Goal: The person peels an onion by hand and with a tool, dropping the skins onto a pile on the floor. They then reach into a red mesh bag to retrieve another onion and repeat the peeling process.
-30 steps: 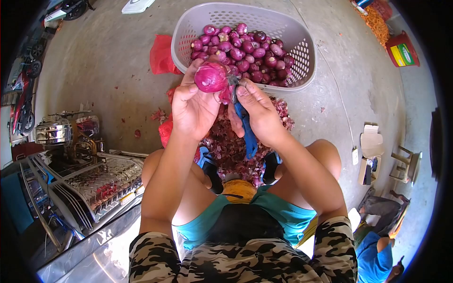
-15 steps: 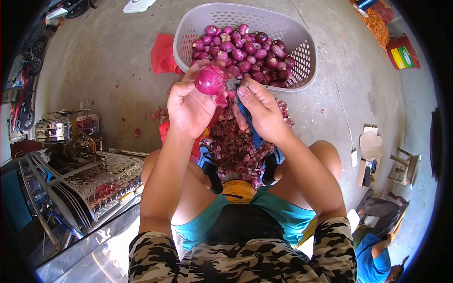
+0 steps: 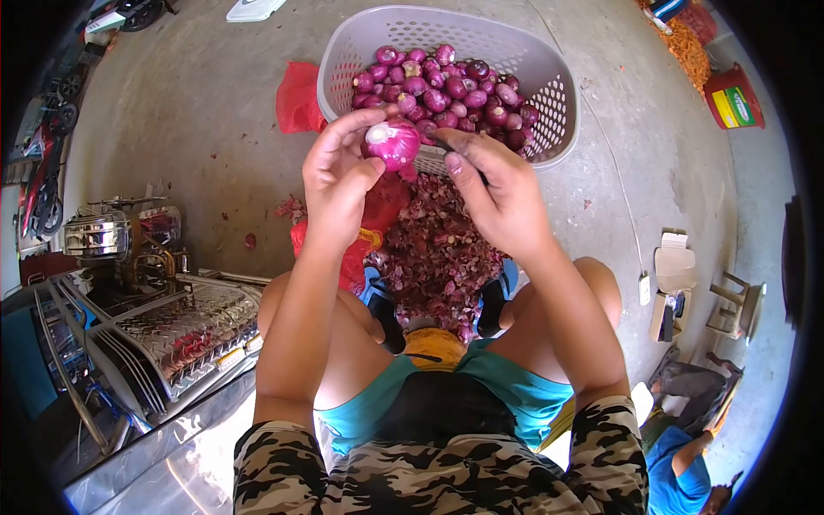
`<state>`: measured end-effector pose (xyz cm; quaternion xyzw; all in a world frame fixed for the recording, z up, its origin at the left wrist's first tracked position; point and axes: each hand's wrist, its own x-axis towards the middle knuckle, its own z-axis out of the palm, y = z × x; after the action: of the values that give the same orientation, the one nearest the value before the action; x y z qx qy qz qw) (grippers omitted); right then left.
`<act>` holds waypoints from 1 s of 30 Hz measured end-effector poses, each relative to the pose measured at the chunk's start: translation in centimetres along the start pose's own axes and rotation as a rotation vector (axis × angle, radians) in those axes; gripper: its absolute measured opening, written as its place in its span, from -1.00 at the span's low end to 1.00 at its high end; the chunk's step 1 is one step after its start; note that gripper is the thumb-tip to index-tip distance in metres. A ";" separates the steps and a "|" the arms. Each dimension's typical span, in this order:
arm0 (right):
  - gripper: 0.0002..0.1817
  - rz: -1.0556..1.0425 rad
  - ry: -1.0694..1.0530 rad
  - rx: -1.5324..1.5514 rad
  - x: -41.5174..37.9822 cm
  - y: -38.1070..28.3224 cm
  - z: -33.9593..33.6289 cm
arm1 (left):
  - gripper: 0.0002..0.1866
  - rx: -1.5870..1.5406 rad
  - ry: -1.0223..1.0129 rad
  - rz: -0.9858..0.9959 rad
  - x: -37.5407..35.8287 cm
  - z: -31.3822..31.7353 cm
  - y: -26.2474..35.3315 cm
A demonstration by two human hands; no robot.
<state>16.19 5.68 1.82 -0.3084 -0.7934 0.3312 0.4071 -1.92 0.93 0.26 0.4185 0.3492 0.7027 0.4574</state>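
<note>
Purple onion in left hand, right hand near, grey basket beyond

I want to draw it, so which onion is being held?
The purple onion in the left hand, its pale end showing. It alone is gripped by fingers; the other onions lie piled in the grey basket.

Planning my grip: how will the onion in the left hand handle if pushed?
The onion would probably roll, being nearly round. Its shiny surface suggests it may be slippery. It is likely firm, showing no visible sag.
</note>
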 end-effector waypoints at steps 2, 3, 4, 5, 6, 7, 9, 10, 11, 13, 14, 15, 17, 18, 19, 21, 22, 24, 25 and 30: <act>-0.66 0.016 -0.047 -0.124 -0.1 -0.9 -0.3 | -0.49 0.084 0.024 0.045 -0.1 0.1 0.0; -0.64 0.012 -0.050 -0.151 -0.1 -1.0 -0.3 | -0.50 0.116 0.012 0.071 -0.1 0.1 0.0; -0.62 0.007 -0.054 -0.178 0.0 -1.0 -0.3 | -0.50 0.148 0.002 0.099 0.0 0.0 0.0; -0.60 0.002 -0.058 -0.205 0.0 -1.0 -0.3 | -0.50 0.180 -0.008 0.126 0.1 -0.1 0.0; -0.60 0.010 -0.050 -0.212 0.0 -1.0 -0.3 | -0.50 0.183 -0.021 0.132 0.1 -0.1 0.0; -0.59 0.018 -0.043 -0.218 -0.1 -0.9 -0.2 | -0.50 0.186 -0.034 0.138 0.1 -0.2 0.0; -0.59 0.031 -0.030 -0.211 -0.1 -0.8 0.0 | -0.50 0.187 -0.043 0.139 0.1 -0.2 0.0; -0.59 0.036 -0.024 -0.197 -0.2 -0.9 0.1 | -0.51 0.185 -0.040 0.133 0.1 -0.1 0.1; -0.59 0.042 -0.019 -0.184 -0.2 -0.9 0.2 | -0.51 0.184 -0.036 0.128 0.1 -0.1 0.1; -0.59 0.034 -0.026 -0.209 -0.2 -1.0 0.2 | -0.51 0.195 -0.039 0.141 0.1 -0.1 0.1; -0.59 0.030 -0.029 -0.222 -0.2 -1.0 0.2 | -0.52 0.201 -0.041 0.148 0.1 -0.2 0.1; -0.60 0.031 -0.031 -0.222 -0.2 -1.1 0.1 | -0.52 0.206 -0.036 0.144 0.1 -0.2 0.1; -0.60 0.034 -0.033 -0.223 -0.2 -1.1 0.1 | -0.52 0.215 -0.028 0.136 0.0 0.0 0.2; -0.60 0.032 -0.033 -0.222 -0.2 -1.1 0.1 | -0.52 0.226 -0.027 0.141 0.0 0.0 0.2; -0.60 0.030 -0.033 -0.221 -0.2 -1.1 0.1 | -0.52 0.238 -0.025 0.145 0.0 0.0 0.3; -0.61 0.031 -0.022 -0.208 -0.2 -1.0 0.1 | -0.53 0.243 -0.016 0.144 0.0 -0.1 0.2; -0.61 0.033 -0.010 -0.195 -0.2 -1.0 0.2 | -0.53 0.236 -0.010 0.138 0.1 -0.2 0.2; -0.61 0.021 -0.004 -0.203 -0.1 -0.9 0.1 | -0.53 0.239 -0.011 0.129 0.0 -0.2 0.3; -0.61 0.007 -0.010 -0.223 -0.1 -0.8 0.0 | -0.53 0.247 -0.020 0.124 0.0 -0.1 0.3; -0.60 0.002 -0.043 -0.296 -0.1 -0.9 0.1 | -0.52 0.295 -0.059 0.140 -0.2 0.3 0.4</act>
<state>15.97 5.04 2.49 -0.3587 -0.8419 0.2174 0.3395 -1.69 0.66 0.68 0.5246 0.4050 0.6615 0.3510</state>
